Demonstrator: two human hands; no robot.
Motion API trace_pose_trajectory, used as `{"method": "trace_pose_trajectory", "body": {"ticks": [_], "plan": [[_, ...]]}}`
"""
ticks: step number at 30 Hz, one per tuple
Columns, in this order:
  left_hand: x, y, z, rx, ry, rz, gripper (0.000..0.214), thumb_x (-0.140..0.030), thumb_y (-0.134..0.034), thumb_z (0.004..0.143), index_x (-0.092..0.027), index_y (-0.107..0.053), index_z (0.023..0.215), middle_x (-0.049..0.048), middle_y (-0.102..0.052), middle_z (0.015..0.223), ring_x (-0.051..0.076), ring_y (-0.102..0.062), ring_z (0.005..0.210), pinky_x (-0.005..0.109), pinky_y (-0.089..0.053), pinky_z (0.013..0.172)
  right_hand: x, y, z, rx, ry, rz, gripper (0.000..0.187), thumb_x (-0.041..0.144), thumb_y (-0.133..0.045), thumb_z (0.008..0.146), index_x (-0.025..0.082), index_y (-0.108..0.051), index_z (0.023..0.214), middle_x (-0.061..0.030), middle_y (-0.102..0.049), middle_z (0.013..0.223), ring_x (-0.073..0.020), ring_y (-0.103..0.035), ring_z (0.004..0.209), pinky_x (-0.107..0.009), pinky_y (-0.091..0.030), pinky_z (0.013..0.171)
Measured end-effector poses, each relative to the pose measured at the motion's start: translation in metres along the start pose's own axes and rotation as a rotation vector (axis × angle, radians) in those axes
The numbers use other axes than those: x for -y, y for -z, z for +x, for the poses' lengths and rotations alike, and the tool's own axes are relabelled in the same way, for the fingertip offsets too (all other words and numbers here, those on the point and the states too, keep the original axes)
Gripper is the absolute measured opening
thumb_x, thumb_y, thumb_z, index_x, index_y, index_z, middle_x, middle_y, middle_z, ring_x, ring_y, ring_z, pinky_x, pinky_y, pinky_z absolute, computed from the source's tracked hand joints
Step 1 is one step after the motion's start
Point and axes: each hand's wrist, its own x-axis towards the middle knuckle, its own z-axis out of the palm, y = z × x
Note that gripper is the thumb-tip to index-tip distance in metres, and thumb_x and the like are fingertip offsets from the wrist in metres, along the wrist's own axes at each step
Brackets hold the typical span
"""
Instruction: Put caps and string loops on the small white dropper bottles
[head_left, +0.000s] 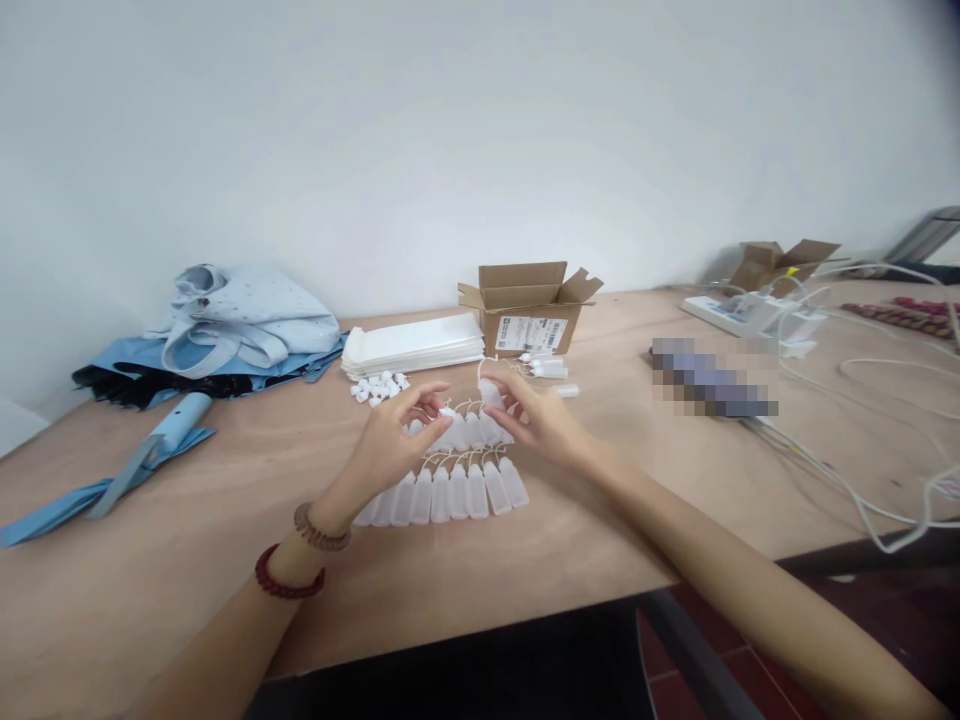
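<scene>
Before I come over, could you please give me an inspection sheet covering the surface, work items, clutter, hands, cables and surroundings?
Surface: light-brown tabletop, wood-like.
Work items: translucent bottles with string loops, laid in rows; white caps in a pile; open cardboard box behind.
Clutter: pale fabric bundle at left; stack of white packets; pixelated object at right.
Hands: left hand seems to pinch a small white piece; right hand holds a looped bottle.
Cables: white cables at right, near a power strip.
Surroundings: pale wall; reddish floor at lower right.
</scene>
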Motion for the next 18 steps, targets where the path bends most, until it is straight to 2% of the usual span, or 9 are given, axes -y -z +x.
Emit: {"method": "trace_pose_trajectory", "body": {"ticks": [4,8,13,18], "plan": [[0.004,-0.002,0.003,-0.031,0.179,-0.139,0.026,-0.032,-0.070,0.071,-0.016,-0.066,0.092,0.0055,-0.068,0.087,0.020,-0.063,0.084,0.033,-0.051,0.080,0.009,-0.002,-0.002,0.055,-0.012,0.083,0.041,0.030,-0.046,0.091,0.024,-0.044,0.131,-0.0073,-0.064,0.101,-0.0169,-0.061,0.074,-0.028,-0.048,0.066],[0.006,-0.007,0.004,-0.045,0.299,-0.394,0.028,-0.030,-0.074,0.067,-0.016,-0.067,0.090,0.0057,-0.070,0.093,0.020,-0.063,0.092,0.035,-0.049,0.087,0.018,-0.003,-0.003,0.091,-0.030,0.197,0.037,0.029,-0.048,0.090,0.024,-0.050,0.127,-0.0067,-0.066,0.102,-0.0185,-0.062,0.081,-0.030,-0.048,0.070],[0.003,-0.011,0.003,-0.079,0.391,-0.644,0.027,-0.023,-0.077,0.063,-0.015,-0.068,0.087,0.0028,-0.070,0.085,0.015,-0.063,0.083,0.033,-0.046,0.090,0.021,-0.003,-0.001,0.157,-0.079,0.305,0.038,0.028,-0.051,0.088,0.021,-0.053,0.125,-0.0062,-0.067,0.095,-0.0165,-0.062,0.076,-0.028,-0.048,0.067],[-0.001,-0.010,0.003,-0.097,0.403,-0.721,0.025,-0.020,-0.078,0.062,-0.014,-0.068,0.085,0.0015,-0.069,0.082,0.012,-0.063,0.080,0.032,-0.046,0.090,0.020,-0.001,0.001,0.200,-0.127,0.351,0.039,0.031,-0.051,0.088,0.017,-0.055,0.124,-0.0037,-0.066,0.084,-0.0143,-0.061,0.069,-0.026,-0.046,0.065]]}}
